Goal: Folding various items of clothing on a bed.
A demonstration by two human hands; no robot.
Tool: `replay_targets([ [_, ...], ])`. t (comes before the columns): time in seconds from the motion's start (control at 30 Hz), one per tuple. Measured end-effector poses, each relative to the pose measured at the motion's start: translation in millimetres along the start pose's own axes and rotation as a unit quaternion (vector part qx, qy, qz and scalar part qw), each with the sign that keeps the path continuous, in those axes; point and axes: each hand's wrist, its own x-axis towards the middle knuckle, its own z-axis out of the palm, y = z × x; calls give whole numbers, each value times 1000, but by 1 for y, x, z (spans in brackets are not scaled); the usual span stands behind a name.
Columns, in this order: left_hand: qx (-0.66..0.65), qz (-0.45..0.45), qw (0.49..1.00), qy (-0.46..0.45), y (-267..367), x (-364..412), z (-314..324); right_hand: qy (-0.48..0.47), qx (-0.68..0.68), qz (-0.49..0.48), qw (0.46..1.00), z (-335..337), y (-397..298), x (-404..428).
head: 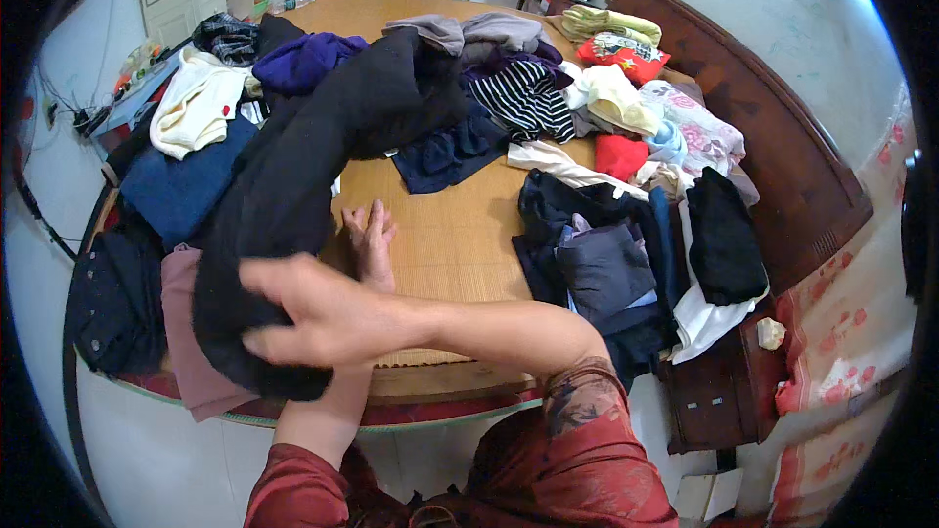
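Note:
Long black trousers (293, 154), or a similar black garment, stretch in a curve from the bed's near left edge up to the middle. My right hand (323, 308), blurred, reaches across my body to the garment's near end. Its thumb and fingers are spread over the black cloth; whether it touches cannot be told. Beneath the right forearm passes my left arm, and my left hand (373, 242) lies beside the garment with fingers apart, holding nothing visible. A folded mauve cloth (191, 330) sticks out under the black garment at the near edge.
A woven mat (447, 257) covers the bed. Dark folded clothes (605, 271) lie at right, before a heap with a striped top (524, 99). Blue cloth (187, 180) and a cream garment (202, 103) lie left. A wooden headboard (741, 110) and nightstand (715, 396) border the right.

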Motion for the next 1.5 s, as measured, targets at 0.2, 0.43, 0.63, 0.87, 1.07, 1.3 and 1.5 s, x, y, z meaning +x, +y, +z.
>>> replay_targets([
  [0.2,-19,0,1000,-20,-2,-6,-1,208,-227,101,946,-90,49,-11],
  [0.43,34,37,992,-120,-23,1,-18,422,-450,312,723,-143,146,-6],
  [0.63,-114,-102,985,-73,-20,5,-32,298,-10,237,925,-116,138,-22],
  [0.87,-129,-111,980,-108,-10,-5,-61,-110,-133,109,979,-80,13,-116],
  [1.07,-136,-129,974,-126,-10,-6,-61,-190,-178,303,917,-96,-32,-162],
  [1.3,-145,-144,968,-144,-7,-10,-61,40,-353,216,909,-75,-22,-157],
  [1.5,-155,-155,963,-157,-7,-10,-62,121,-429,354,822,-79,22,-141],
])
